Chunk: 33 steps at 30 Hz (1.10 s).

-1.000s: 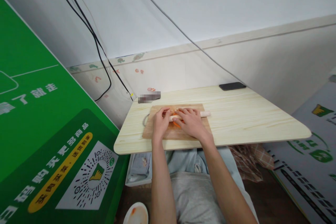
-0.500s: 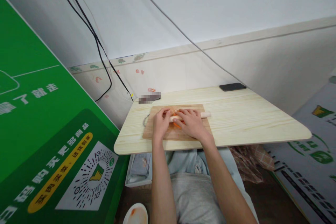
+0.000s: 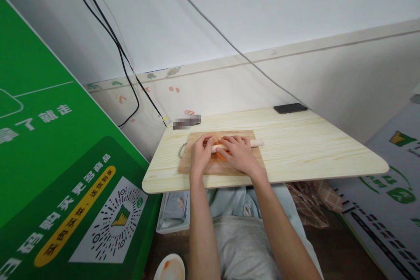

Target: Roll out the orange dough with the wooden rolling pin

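Note:
A pale wooden rolling pin (image 3: 257, 143) lies across a flat orange piece, apparently dough (image 3: 222, 154), on a wooden cutting board (image 3: 226, 168). My left hand (image 3: 201, 153) is curled round the pin's left end, with the fingertips near the dough's far edge. Bent over the middle of the pin, my right hand (image 3: 242, 154) has its fingers on the far side and its thumb on the near side. The pin's right end sticks out past that hand. Much of the dough is hidden under the pin and my hands.
The board rests on a light wood table (image 3: 311, 148) near its front edge; its metal handle (image 3: 181, 150) points left. A black phone (image 3: 290, 108) lies at the back right, a blurred dark item (image 3: 187, 122) at the back left. A stained white bowl (image 3: 169, 268) is below.
Almost nothing differs. The rolling pin and both hands keep nearly the same place on the board, and the view has shifted very slightly.

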Motion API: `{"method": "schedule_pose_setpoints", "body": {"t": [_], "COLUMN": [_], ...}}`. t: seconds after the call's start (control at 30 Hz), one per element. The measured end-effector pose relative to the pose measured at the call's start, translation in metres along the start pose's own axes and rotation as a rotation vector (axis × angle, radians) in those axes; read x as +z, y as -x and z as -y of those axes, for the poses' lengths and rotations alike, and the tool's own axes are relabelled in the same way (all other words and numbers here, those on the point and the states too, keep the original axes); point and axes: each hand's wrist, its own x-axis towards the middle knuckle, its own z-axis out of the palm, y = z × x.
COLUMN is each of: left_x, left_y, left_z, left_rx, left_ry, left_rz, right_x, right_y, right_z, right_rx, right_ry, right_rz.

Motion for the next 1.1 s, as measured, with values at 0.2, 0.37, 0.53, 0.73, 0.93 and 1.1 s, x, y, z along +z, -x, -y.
{"method": "schedule_pose_setpoints", "body": {"t": [0.2, 0.37, 0.53, 0.73, 0.93, 1.1], "left_x": [-0.0006, -0.0006, -0.0002, -0.0004, -0.0003, -0.0009], "left_y": [0.0004, 0.0006, 0.0000, -0.0008, 0.0003, 0.0006], "left_z": [-0.0009, -0.0001, 0.0014, 0.0008, -0.0004, 0.0000], "left_rx": [0.004, 0.006, 0.013, 0.010, 0.006, 0.012], "left_ry": [-0.003, -0.009, -0.001, -0.006, -0.005, -0.012], "left_rz": [0.000, -0.004, 0.002, 0.000, -0.001, -0.001], "right_x": [-0.0011, -0.0006, -0.0007, -0.0003, 0.0014, 0.0007], "right_y": [-0.0003, -0.0003, -0.0005, -0.0007, -0.0004, -0.0006], "right_z": [0.0004, -0.0001, -0.0001, 0.0001, -0.0014, -0.0010], "right_rx": [0.006, 0.003, 0.002, 0.002, -0.005, -0.003], "right_ry": [0.011, -0.002, -0.002, -0.008, -0.011, -0.014], "right_rz": [0.008, 0.006, 0.003, -0.005, -0.014, -0.008]}}
